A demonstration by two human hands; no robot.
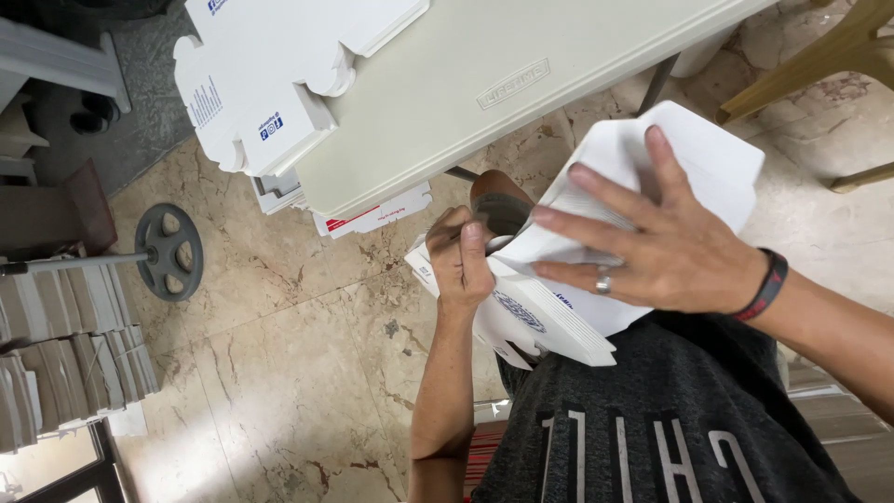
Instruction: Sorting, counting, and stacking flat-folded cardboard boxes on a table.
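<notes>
In the right half of the frame the person holds a white flat cardboard box blank against their lap, over a dark grey shirt. The right hand, with a ring and a dark wristband, lies spread wide and flat across the upper panel, fingers fanned toward the left. The left hand, in the centre of the frame, is curled narrow around the blank's lower left edge, thumb up, pinching a flap. The blank looks only partly folded: panels are bent over one another and layered edges show at the lower right, but no closed box shape is visible, so by the look of it the forming is early and most folds remain. At the upper left a stack of unfolded white blanks with blue print lies on the pale grey surface, overhanging its edge, and more blanks with red print peek out beneath that edge. No finished boxes can be made out. At the far left, grey-brown stacked flat cardboard stands on the marble floor near a round metal stand base; nothing shows as a container holding contents.
</notes>
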